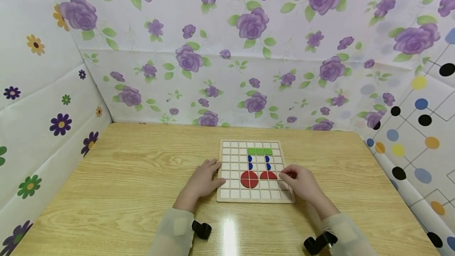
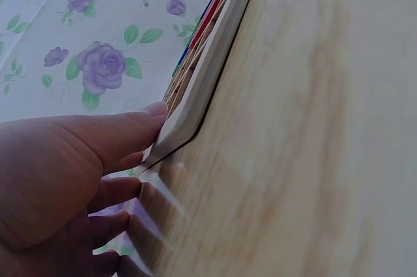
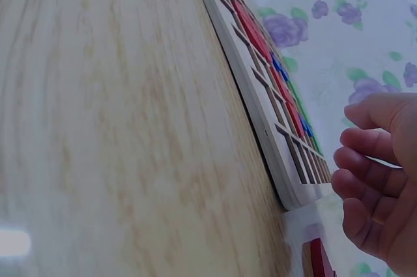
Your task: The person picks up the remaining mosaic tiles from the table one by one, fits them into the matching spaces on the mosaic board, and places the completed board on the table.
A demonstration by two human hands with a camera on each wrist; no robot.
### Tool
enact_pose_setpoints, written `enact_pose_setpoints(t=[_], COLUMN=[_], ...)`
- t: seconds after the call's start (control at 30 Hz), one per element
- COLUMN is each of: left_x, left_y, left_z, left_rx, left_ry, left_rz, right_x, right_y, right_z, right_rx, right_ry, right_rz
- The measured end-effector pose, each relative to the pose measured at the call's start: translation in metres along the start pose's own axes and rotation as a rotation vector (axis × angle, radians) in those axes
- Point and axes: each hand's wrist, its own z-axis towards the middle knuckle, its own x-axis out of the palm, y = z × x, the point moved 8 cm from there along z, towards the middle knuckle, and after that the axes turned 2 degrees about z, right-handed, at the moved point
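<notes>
A wooden grid board (image 1: 225, 200) lies flat on the table, with coloured pieces in its cells. Several red quarter pieces form a red circle (image 1: 249, 179), and beside it is a red half-disc (image 1: 268, 175). Small blue half-rounds stand in two columns below three green squares (image 1: 260, 151). My left hand (image 1: 203, 179) rests at the board's left edge, its thumb on the rim. At the right edge, my right hand (image 1: 303, 183) has loosely bent fingers, nothing visible between them in the right wrist view. A separate red piece (image 3: 318, 257) appears under that hand.
The wooden table (image 1: 142, 153) extends around the board. Behind it hangs a cloth (image 1: 220, 90) with purple flowers, and patterned sheets flank both sides. Black cameras are strapped to both wrists.
</notes>
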Motion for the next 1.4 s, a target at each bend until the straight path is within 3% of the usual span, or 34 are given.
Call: enact_pose_setpoints(t=[0.3, 0.53, 0.83, 1.13, 1.4], left_x=[0.000, -0.001, -0.002, -0.002, -0.002], left_y=[0.001, -0.001, -0.003, -0.002, 0.000], left_z=[-0.001, -0.002, -0.002, -0.002, -0.003], left_rx=[-0.001, -0.008, -0.005, -0.009, -0.009], left_ry=[0.000, 0.004, 0.008, 0.006, 0.002], left_rz=[-0.003, -0.002, 0.006, 0.013, 0.016], right_x=[-0.007, -0.014, -0.016, -0.027, -0.035], right_y=[-0.004, -0.008, -0.017, -0.020, -0.026], right_z=[-0.004, -0.007, -0.011, -0.014, -0.018], right_rx=[0.022, -0.021, 0.068, 0.012, -0.004], right_ry=[-0.032, -0.069, -0.028, -0.074, -0.090], right_rz=[0.009, 0.009, 0.113, -0.008, -0.030])
